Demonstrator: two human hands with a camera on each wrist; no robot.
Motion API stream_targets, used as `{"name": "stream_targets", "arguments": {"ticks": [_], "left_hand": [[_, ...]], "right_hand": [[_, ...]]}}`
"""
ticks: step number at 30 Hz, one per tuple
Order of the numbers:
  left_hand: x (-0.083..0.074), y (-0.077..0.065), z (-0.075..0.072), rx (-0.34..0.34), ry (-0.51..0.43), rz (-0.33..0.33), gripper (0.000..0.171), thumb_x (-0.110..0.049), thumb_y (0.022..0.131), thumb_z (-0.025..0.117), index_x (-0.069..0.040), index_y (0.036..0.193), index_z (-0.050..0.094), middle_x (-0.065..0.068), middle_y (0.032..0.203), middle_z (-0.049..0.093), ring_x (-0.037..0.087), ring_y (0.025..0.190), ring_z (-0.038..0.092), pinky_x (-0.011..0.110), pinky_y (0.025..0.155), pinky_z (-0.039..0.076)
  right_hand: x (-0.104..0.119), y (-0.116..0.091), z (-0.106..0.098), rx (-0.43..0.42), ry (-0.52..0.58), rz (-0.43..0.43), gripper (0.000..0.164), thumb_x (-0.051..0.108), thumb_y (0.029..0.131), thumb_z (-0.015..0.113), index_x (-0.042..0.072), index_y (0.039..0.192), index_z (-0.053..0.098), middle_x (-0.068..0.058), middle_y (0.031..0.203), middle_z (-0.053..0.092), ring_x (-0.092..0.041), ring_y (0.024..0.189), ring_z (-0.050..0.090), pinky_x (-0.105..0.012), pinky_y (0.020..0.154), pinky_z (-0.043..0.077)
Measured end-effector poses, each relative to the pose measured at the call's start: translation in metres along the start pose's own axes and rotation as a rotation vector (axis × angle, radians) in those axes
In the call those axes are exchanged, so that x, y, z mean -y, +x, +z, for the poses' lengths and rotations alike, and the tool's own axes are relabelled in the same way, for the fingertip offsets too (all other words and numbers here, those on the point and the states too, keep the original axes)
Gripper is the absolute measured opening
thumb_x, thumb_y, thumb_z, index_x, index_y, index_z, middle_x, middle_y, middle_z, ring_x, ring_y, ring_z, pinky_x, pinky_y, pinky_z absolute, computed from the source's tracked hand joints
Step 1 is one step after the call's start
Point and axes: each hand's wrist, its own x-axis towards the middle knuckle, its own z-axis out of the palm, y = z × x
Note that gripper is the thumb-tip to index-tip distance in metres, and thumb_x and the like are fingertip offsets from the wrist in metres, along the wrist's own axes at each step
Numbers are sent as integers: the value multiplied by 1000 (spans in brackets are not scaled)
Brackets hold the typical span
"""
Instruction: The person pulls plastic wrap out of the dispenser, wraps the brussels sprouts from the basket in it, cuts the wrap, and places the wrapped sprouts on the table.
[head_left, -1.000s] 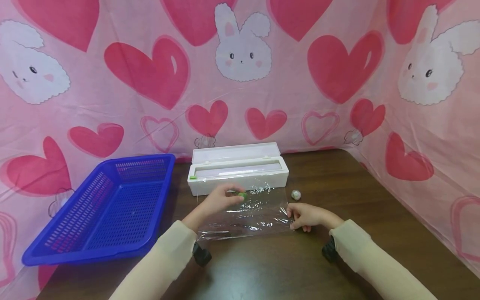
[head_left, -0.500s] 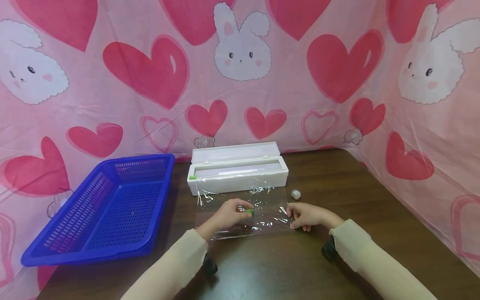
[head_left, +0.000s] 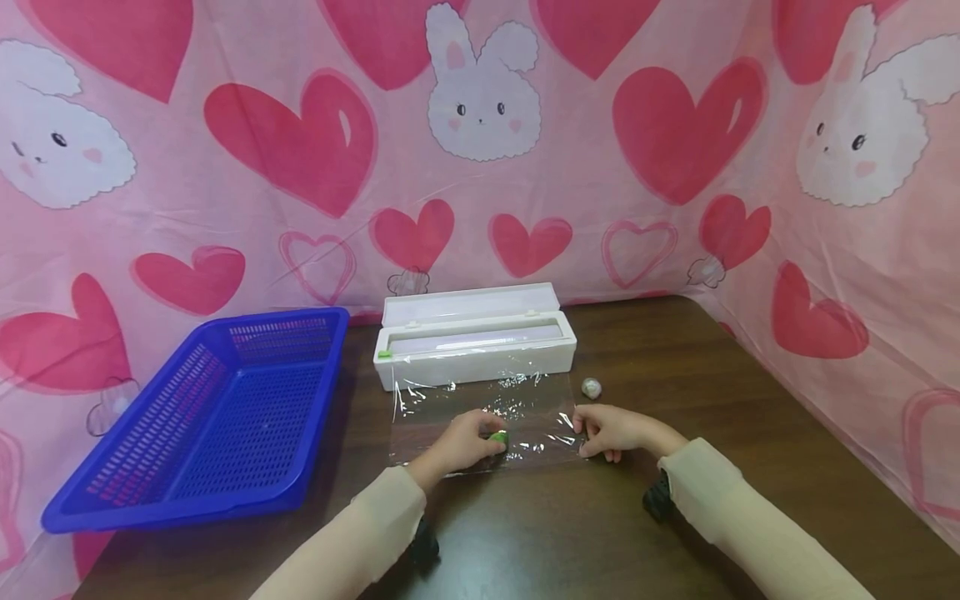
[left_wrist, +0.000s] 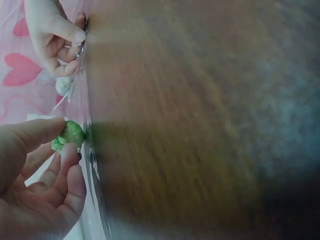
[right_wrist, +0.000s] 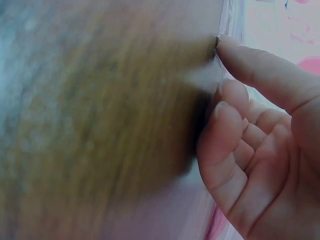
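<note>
My left hand (head_left: 461, 442) pinches a small, lumpy green ball (left_wrist: 70, 135) between thumb and fingertips, low over a sheet of clear cling film (head_left: 525, 392). The film stretches toward me from a long white dispenser box (head_left: 480, 358) whose lid stands raised. At the right front corner of that sheet, my right hand (head_left: 615, 432) holds the film edge with thumb and index finger; its other fingers are curled under. The right wrist view shows the thumb (right_wrist: 270, 75) at the film's edge, with the index fingertip hidden.
A blue perforated basket (head_left: 315, 417) stands on the left of the brown wooden table (head_left: 525, 542). One small whitish ball (head_left: 592, 388) lies beyond the right hand, beside the box. Pink cloth (head_left: 675, 250) printed with hearts and rabbits hangs behind and along the sides.
My left hand has come toward me over the film, from near the box to close by the sheet's front edge, carrying the green ball. The right hand has stayed at its corner.
</note>
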Motion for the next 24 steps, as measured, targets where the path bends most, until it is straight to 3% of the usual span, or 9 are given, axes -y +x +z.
{"name": "stream_targets", "arguments": {"ticks": [5,12,19,24], "left_hand": [[0,0,0,9,-4,-4,27,-11,77,72,-3,103,66,6,99,59,20,90,55,41,84,43],[2,-2,1,23,-62,-21,34,-8,76,73,-1,109,63,8,96,55,16,76,55,31,69,48],[6,-7,-7,-19,-23,13,37,-14,78,72,-5,112,63,9,105,58,26,95,53,47,84,41],[11,-16,-21,-60,-31,24,36,-15,80,71,-2,113,62,14,108,60,29,97,56,43,81,44]], "right_hand": [[0,0,0,-2,0,-3,27,5,80,70,3,93,46,-3,61,46,-12,42,46,-27,38,42],[-1,1,0,-1,-2,-5,28,6,79,70,3,93,46,-3,61,46,-12,42,46,-28,38,42],[-3,1,0,-2,4,0,28,6,79,70,4,94,46,-2,60,47,-11,42,46,-26,38,41],[-4,1,0,1,16,2,29,7,79,70,4,95,46,-2,60,47,-12,42,47,-25,38,41]]}}
